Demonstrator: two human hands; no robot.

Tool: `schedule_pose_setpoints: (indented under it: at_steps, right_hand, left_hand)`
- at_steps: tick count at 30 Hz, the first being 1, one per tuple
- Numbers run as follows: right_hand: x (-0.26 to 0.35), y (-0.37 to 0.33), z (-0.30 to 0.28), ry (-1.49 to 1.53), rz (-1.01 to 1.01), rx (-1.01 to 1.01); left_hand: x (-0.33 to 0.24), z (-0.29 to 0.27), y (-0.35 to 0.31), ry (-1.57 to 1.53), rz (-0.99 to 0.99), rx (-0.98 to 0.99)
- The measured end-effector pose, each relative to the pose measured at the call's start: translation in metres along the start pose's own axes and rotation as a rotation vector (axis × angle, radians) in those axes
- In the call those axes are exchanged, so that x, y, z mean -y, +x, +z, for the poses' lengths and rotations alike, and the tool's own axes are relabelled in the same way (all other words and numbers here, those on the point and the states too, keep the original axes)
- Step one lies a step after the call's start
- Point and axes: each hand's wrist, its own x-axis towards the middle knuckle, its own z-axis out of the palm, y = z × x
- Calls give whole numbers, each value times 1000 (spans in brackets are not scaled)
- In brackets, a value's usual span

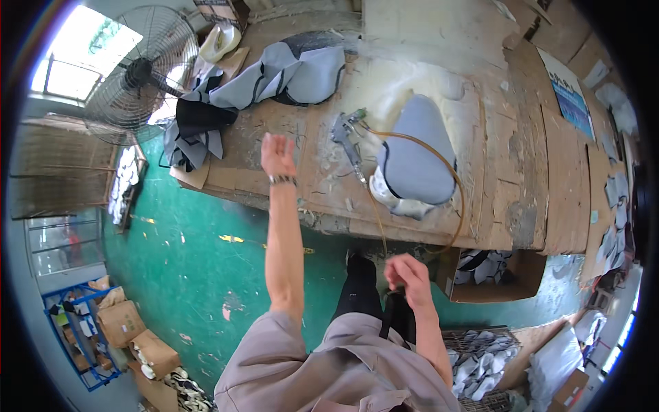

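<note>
My left hand (278,155) reaches out over the front of the cardboard-covered table, with its fingers stretched forward and nothing visible in them. It is nearest to the grey and black fabric pieces (274,75) heaped at the back left. My right hand (410,276) is close to my body below the table edge, its fingers curled; whether they hold anything is hidden. Between and beyond the hands, a metal spray gun (350,141) lies on the table with an amber hose (429,152). To its right sits a grey, black-edged padded piece (419,154) with whitish material under its near end.
A large wire-cage fan (141,72) stands at the left of the table. Under the table's right side is an open cardboard box (495,292) of fabric scraps. A wire basket (480,340) of grey pieces is at my right. Cartons (122,323) and a blue rack (81,336) are lower left.
</note>
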Motion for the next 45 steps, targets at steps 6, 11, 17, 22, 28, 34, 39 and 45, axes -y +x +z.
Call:
schedule_pose_setpoints:
  at_steps: [6,11,17,22,28,34,39,45]
  right_hand:
    - [73,219,126,-74,54,16]
    - [94,393,164,-256,-19,-203]
    - [91,488,157,-337,62,-374]
    - [101,499,188,-248,63,-402]
    - [275,398,237,-103,-493,-132]
    - [347,223,192,-6,-767,-68]
    - [319,83,91,137,-855,-287]
    - [208,-131,-41,474,-889,-604]
  left_hand:
    - [-8,39,170,-40,-113,-258]
    - [-6,44,248,-16,-111,-233]
    - [27,45,245,-82,6,-331]
    - [0,43,239,-116,15,-330]
    - [-116,206,149,-248,229,242]
    - [-191,321,1,-192,356,685]
    - [-124,343,-100,-19,156,888]
    - [17,336,-349,190,-229,1031]
